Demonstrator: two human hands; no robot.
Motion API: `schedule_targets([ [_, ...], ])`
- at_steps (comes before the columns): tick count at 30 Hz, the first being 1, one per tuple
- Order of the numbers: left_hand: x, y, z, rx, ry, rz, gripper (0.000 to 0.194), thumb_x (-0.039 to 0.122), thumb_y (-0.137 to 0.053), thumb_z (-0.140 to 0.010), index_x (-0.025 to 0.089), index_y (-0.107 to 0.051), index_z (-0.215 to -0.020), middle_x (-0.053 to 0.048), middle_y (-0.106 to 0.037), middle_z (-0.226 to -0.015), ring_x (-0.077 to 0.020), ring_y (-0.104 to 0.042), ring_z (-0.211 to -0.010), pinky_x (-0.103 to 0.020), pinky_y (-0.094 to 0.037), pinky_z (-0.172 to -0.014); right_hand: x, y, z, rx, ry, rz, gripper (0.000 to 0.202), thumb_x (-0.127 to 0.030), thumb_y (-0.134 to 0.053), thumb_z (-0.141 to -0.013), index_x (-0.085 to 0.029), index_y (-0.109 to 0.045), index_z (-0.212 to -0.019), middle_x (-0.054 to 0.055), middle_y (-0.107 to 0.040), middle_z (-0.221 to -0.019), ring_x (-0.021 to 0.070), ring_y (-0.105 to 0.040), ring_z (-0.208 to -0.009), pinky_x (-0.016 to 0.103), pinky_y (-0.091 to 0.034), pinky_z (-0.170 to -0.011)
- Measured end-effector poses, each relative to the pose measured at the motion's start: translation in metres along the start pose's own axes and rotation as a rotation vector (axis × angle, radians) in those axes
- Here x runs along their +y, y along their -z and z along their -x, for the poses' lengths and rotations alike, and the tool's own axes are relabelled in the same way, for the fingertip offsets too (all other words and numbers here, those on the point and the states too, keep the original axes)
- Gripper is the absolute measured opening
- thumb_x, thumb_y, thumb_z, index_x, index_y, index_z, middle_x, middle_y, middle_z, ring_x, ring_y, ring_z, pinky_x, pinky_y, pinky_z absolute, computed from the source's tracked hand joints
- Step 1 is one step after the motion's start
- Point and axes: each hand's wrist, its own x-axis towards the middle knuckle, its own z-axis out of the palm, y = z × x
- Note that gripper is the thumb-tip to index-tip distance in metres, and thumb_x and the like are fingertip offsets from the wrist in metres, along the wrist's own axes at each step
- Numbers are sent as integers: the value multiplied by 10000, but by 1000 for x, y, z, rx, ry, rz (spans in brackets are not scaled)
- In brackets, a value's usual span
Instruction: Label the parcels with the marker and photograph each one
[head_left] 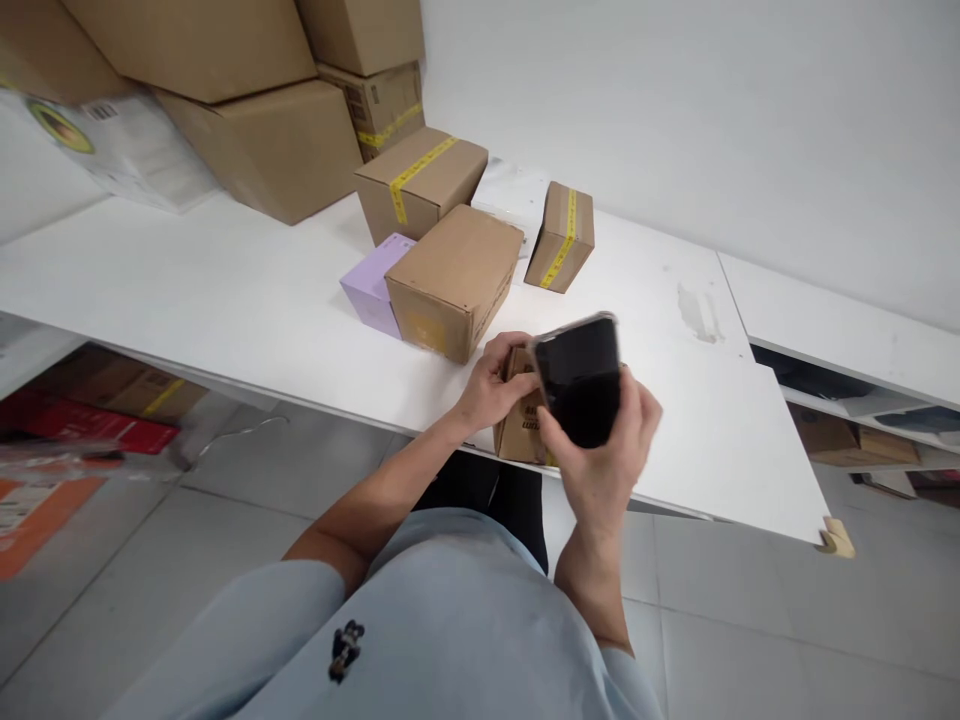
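Observation:
My right hand [607, 445] is wrapped round a black phone [579, 380] in a clear case, held tilted above the table's front edge. Just left of it, my left hand [499, 385] grips a small brown cardboard box [517, 437] with dark print, which stands on the white table [360, 375]. The phone hides part of the small box. Behind my left hand sits a larger brown box [454, 265], with a lilac box [377, 285] against its left side.
Behind are two yellow-taped boxes [424, 175] [562, 235] and a white package [511, 190]. Large cartons [262, 140] are stacked at the back left. Shelves under the table hold a red package [90, 420]. A beige corner guard [838, 537] covers the table's right corner.

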Motion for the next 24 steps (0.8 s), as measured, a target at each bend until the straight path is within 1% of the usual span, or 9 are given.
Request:
schedule_targets([
  [3, 7, 2, 2, -35, -30, -30, 331, 330, -663, -758, 244, -625, -1075, -40, -631, -1114, -225, -576, -1089, -411, -441, -1028, 32, 17, -5, 95, -212, 67, 829, -526, -791, -689, -194, -488, -1386, 135, -495, -1253, 322, -527, -1209, 573, -444, -1052],
  [5, 9, 3, 3, -48, -39, -33, 338, 318, -649, -754, 240, -616, -1081, -48, -617, -1132, -227, -567, -1106, -408, -443, -1029, 62, 30, -7, 145, -432, 143, 852, -541, -806, -634, -187, -524, -1355, 149, -488, -1273, 345, -534, -1201, 581, -438, -1056],
  [7, 10, 3, 4, -55, -47, -30, 342, 311, -647, -757, 240, -608, -1090, -54, -608, -1151, -231, -559, -1129, -407, -446, -1032, 95, 43, -7, 132, -642, 248, 836, -508, -783, -636, -165, -528, -1355, 188, -468, -1332, 372, -510, -1238, 568, -438, -1058],
  [9, 8, 2, 6, -57, -60, -29, 339, 305, -649, -766, 244, -603, -1097, -57, -606, -1161, -234, -556, -1138, -410, -450, -1031, 126, 53, -3, 48, -838, 379, 830, -531, -733, -666, -145, -517, -1369, 228, -442, -1388, 412, -465, -1294, 585, -415, -1073],
  [12, 6, 2, 8, -64, -101, -31, 331, 299, -644, -789, 251, -595, -1112, -57, -603, -1174, -236, -555, -1147, -429, -443, -1048, 165, 61, 4, -183, -1036, 561, 840, -565, -672, -701, -116, -487, -1386, 267, -419, -1424, 465, -381, -1352, 644, -359, -1091],
  [15, 4, 3, 13, -65, -195, -42, 339, 283, -647, -810, 265, -585, -1142, -56, -590, -1200, -236, -542, -1191, -449, -423, -1087, 187, 60, 10, -388, -1100, 639, 826, -576, -627, -738, -77, -477, -1379, 293, -413, -1422, 473, -383, -1351, 639, -376, -1072],
  [17, 3, 4, 18, -62, -265, -56, 344, 273, -657, -814, 269, -580, -1150, -61, -567, -1226, -239, -527, -1226, -457, -419, -1105, 194, 57, 11, -465, -1111, 646, 859, -621, -620, -740, -59, -481, -1374, 305, -423, -1411, 477, -404, -1341, 636, -393, -1057],
  [20, 5, 7, 30, -80, -271, -117, 358, 263, -666, -813, 275, -581, -1161, -77, -500, -1294, -258, -488, -1298, -476, -413, -1135, 200, 50, 12, -481, -1105, 634, 891, -687, -619, -722, -58, -519, -1345, 315, -451, -1388, 488, -421, -1324, 650, -400, -1037],
  [24, 20, 19, 44, -167, -101, -258, 394, 323, -679, -838, 308, -580, -1220, -87, -389, -1426, -291, -387, -1416, -480, -410, -1167, 197, 47, 11, -431, -1082, 635, 892, -717, -642, -692, -62, -577, -1294, 339, -428, -1431, 533, -365, -1350, 692, -388, -1020],
])
